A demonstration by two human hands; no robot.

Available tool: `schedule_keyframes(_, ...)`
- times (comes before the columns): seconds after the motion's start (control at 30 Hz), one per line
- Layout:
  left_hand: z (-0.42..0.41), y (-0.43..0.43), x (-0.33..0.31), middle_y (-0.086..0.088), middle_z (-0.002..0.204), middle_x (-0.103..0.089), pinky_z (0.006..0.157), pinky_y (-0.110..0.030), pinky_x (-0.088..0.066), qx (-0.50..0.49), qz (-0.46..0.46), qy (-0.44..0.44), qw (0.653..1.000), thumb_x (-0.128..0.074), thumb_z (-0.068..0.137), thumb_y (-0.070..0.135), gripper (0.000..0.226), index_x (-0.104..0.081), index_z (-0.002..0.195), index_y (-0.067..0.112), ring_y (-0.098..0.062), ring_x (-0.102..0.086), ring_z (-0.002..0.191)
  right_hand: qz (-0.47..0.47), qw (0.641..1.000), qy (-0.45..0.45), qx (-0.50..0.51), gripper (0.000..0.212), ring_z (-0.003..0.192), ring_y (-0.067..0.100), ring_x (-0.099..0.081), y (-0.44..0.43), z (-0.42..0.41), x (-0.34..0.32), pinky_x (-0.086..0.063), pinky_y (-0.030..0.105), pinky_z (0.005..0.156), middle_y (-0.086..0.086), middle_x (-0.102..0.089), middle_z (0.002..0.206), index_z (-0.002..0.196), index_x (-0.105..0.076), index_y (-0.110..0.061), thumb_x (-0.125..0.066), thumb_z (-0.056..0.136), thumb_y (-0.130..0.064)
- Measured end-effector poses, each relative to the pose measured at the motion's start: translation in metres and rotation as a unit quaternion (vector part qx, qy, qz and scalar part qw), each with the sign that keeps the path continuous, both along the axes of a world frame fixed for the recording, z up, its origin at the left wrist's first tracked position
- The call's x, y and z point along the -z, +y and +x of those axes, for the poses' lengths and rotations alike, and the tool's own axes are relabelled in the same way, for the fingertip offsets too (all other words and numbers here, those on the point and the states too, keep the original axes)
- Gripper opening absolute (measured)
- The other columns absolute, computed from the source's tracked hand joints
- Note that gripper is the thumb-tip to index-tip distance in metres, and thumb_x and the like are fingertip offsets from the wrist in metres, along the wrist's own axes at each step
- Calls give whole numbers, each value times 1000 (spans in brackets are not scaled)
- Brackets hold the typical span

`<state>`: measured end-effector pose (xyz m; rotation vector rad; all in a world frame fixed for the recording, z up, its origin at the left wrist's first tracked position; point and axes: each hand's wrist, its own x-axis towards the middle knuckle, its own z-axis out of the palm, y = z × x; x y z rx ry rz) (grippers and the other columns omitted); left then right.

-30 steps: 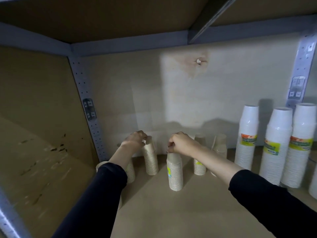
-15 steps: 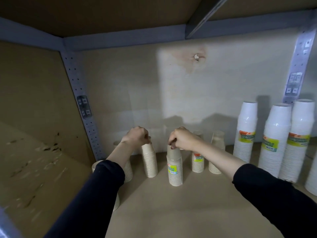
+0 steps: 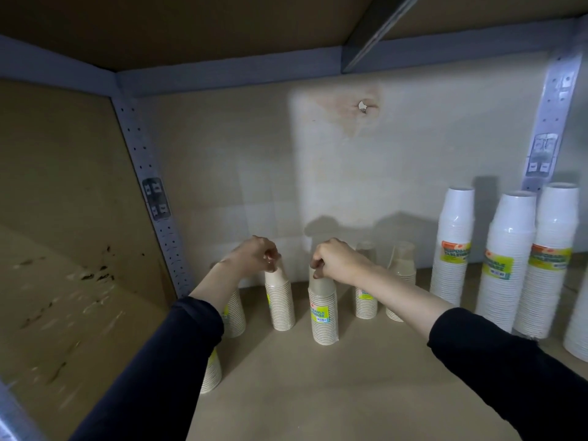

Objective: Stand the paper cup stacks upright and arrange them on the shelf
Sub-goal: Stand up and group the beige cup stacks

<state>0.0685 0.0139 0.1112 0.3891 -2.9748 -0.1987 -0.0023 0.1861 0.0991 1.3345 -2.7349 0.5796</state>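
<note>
Paper cup stacks are standing upright on the shelf [image 3: 318, 393], and two of the small tan ones are being held at their tops. The left hand [image 3: 254, 254] is pinching the top cup of the left stack [image 3: 280, 303], with its fingers curled down over the rim. The right hand [image 3: 334, 259] is gripping the top of the front stack [image 3: 323, 313] in the same way. That stack is showing a yellow label and is sitting just beside the left stack, a little nearer the shelf edge. Both hands are clamped on their stacks, close together but not touching, and dark sleeves [image 3: 509, 377] are covering both forearms.

Two more tan stacks [image 3: 366, 300] are standing behind the right forearm, near the back wall [image 3: 222, 173]. Two others [image 3: 235, 316] are showing partly from behind the left arm, one of them close to the front.

Off to the right, well apart from the hands, three tall white stacks [image 3: 506, 262] with yellow and orange labels are standing side by side. A fourth is just poking in at the picture's edge. A perforated metal post [image 3: 143, 173] is running up the back left corner.
</note>
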Motion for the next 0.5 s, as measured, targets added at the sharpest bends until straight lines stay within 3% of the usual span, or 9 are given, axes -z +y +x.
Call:
schedule_keyframes(0.23,-5,13,3,-14,111,-68,85,-31,-48,-29,-22,21,999,-61,86,33,30,-70,101,8,-29,-59,105,-4,1000,-2,-20,29,103,22,-63,8,-8,-4,-43,19,80,11,-71,109,104,-71,-5,-67,75,-3)
schedule_keyframes(0.5,-17,33,10,-17,117,-63,85,-35,-49,-87,-48,42,994,-64,84,30,34,-66,108,6,-34,-58,110,-12,1000,2,-22,29,100,22,-63,12,-12,-3,-45,21,81,11,-72,106,102,-72,-7,-68,74,-5)
